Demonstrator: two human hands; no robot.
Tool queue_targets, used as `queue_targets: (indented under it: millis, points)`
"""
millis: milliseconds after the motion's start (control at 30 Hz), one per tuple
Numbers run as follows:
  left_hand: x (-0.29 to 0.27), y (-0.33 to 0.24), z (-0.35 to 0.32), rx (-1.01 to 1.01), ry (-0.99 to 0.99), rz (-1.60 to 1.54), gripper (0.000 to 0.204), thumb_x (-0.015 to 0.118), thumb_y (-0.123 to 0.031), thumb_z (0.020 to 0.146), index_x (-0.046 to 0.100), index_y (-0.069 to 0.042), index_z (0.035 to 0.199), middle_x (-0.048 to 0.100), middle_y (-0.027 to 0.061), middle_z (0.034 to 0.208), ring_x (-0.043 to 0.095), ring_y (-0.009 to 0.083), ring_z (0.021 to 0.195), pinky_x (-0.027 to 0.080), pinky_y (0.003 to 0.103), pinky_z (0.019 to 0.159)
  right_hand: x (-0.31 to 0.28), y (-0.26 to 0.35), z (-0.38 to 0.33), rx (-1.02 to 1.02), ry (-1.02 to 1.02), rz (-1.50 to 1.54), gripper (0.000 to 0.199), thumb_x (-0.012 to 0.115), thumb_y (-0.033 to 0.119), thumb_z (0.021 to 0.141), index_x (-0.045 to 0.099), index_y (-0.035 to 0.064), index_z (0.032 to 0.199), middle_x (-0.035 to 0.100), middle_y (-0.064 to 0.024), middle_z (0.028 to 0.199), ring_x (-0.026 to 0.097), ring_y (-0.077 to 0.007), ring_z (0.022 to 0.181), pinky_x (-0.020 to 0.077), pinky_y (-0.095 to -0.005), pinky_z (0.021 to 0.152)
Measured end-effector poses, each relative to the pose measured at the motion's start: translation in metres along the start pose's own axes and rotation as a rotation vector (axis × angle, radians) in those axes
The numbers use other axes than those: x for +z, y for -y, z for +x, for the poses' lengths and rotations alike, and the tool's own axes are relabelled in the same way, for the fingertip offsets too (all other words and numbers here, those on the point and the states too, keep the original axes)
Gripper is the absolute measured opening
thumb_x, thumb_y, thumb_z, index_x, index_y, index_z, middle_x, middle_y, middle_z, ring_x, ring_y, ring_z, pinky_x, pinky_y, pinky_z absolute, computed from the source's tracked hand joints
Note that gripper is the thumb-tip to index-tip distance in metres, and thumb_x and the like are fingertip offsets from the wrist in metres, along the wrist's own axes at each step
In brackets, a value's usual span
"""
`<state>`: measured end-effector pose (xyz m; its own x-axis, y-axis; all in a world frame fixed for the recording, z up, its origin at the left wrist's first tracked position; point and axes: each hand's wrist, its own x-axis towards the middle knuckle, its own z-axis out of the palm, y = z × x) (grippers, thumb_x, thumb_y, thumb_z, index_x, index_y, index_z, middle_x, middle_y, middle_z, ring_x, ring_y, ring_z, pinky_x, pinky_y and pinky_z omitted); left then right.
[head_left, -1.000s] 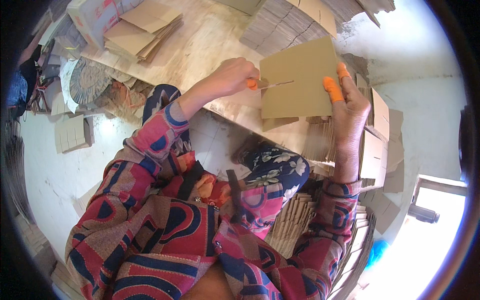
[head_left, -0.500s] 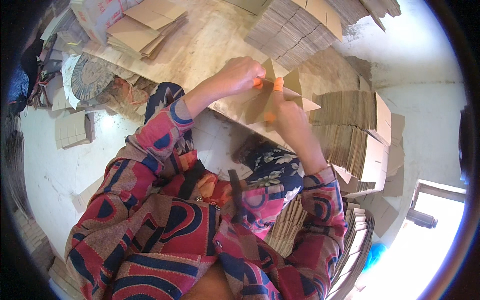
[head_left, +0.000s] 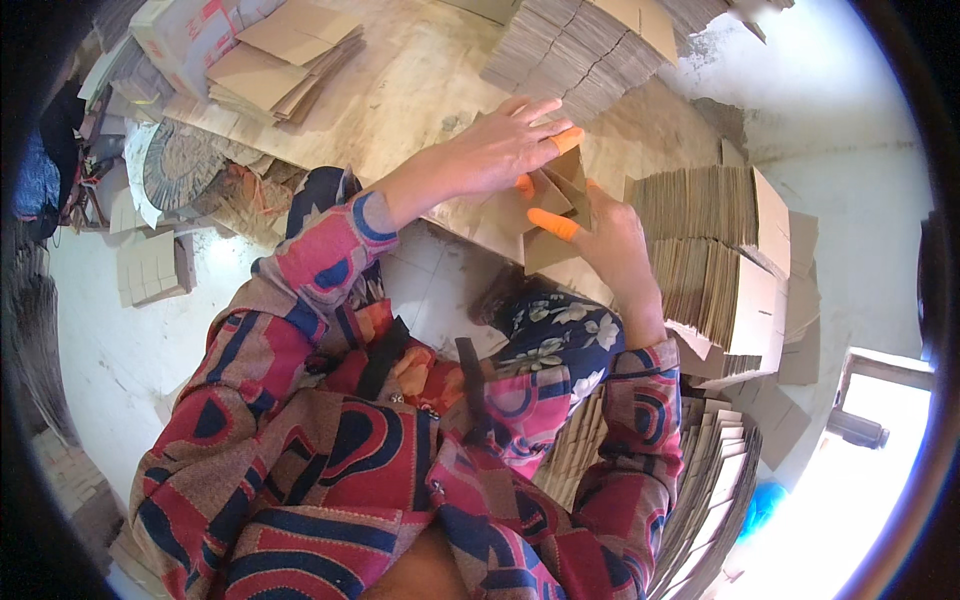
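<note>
Over the near edge of the wooden table, a cardboard divider (head_left: 574, 170) of crossed slotted strips stands between my hands, partly hidden by them. My left hand (head_left: 500, 150) reaches across its upper left side, fingers stretched out, with orange finger covers on thumb and index finger. On the right side, my right hand (head_left: 620, 245) grips the divider, its orange-covered thumb lying across the near part and its fingers along the far right edge. Just right of that hand stands a tightly packed row of flat cardboard pieces (head_left: 690, 215).
Cardboard stacks stand at the table's back (head_left: 580, 55), and loose sheets (head_left: 285, 60) lie at the far left beside a white printed carton (head_left: 180, 45). More cardboard (head_left: 700, 510) is packed by my right elbow. A small cardboard pile (head_left: 150, 265) sits on the floor at left.
My left hand has gone from a closed pinch to outstretched fingers over the divider. My right hand has shifted slightly right, its thumb now pointing left. The divider's strips have changed angle.
</note>
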<state>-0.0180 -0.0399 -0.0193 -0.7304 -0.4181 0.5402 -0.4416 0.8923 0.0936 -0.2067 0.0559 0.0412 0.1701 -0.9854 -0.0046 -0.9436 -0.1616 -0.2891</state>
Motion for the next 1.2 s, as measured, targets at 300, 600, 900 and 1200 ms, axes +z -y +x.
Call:
queue_targets:
  millis: [300,600,900,1200]
  points:
    - [-0.014,-0.006,0.023,-0.085,0.546,-0.144,0.017,0.066,-0.007,0.070,0.056,-0.008,0.084,0.060,0.0119,0.080,0.061,0.0323,0.084,0.045,0.042,0.061,0.030,-0.041,0.001,-0.137,-0.084,0.246,0.015,0.068,0.017,0.079,0.064,0.0063,0.089,0.060,-0.0231,0.073,0.059,-0.0417,0.069,0.0460,-0.0458,0.060]
    - [-0.011,-0.007,-0.009,0.067,0.163,-0.398,0.012,0.055,-0.010,0.077,0.058,-0.003,0.069,0.060,0.0180,0.070,0.056,0.0343,0.065,0.044,0.041,0.058,0.045,-0.041,-0.002,-0.231,-0.159,0.072,0.016,0.066,0.019,0.082,0.068,0.0080,0.094,0.061,-0.0225,0.070,0.061,-0.0394,0.067,0.0477,-0.0448,0.059]
    - [-0.111,-0.005,-0.080,-0.004,0.089,0.282,0.010,0.063,-0.013,0.069,0.060,-0.004,0.067,0.059,0.0072,0.073,0.057,0.0230,0.071,0.051,0.032,0.059,0.009,0.041,-0.053,-0.304,-0.707,-0.408,0.034,0.064,0.012,0.086,0.059,0.0041,0.119,0.063,-0.0160,0.109,0.061,-0.0313,0.104,0.0497,-0.0384,0.083]
    - [-0.105,0.170,-0.166,-0.503,-0.096,0.615,0.012,0.059,-0.017,0.076,0.064,-0.006,0.075,0.059,0.0161,0.071,0.061,0.0294,0.069,0.049,0.040,0.052,-0.028,-0.001,-0.116,-0.129,-0.662,-0.628,0.031,0.064,0.010,0.086,0.059,0.0004,0.115,0.063,-0.0166,0.107,0.059,-0.0342,0.106,0.0469,-0.0422,0.089]
